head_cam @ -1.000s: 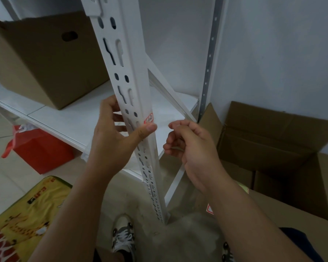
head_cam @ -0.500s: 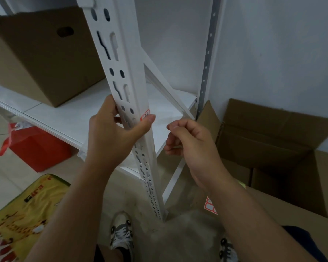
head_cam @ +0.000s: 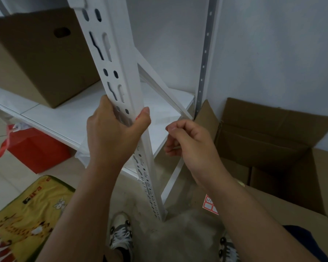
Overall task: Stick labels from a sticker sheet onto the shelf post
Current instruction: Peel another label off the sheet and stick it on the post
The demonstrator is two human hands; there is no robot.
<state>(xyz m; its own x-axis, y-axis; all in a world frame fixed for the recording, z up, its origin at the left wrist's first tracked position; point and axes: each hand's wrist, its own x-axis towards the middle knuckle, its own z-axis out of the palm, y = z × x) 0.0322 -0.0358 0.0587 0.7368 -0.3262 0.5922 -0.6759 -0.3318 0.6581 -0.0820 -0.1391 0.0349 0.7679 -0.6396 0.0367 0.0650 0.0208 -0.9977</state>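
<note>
A white slotted shelf post (head_cam: 114,59) runs from the top centre down to the floor. My left hand (head_cam: 112,137) grips the post at mid height, with the thumb pressed over a red-edged label (head_cam: 137,117) on the post's corner; only a sliver of the label shows. My right hand (head_cam: 191,142) hovers just right of the post with curled fingers and holds nothing that I can see. A red-and-white sticker sheet (head_cam: 209,205) lies below on a cardboard flap, partly hidden by my right forearm.
A closed cardboard box (head_cam: 36,59) sits on the white shelf board (head_cam: 64,118). An open cardboard box (head_cam: 273,148) stands at the right by the wall. A red bag (head_cam: 34,148) and a yellow mat (head_cam: 27,220) lie on the floor at left. My shoes show below.
My left thumb has slid up over the label, covering most of it. My right hand has drifted slightly right and down, away from the post.
</note>
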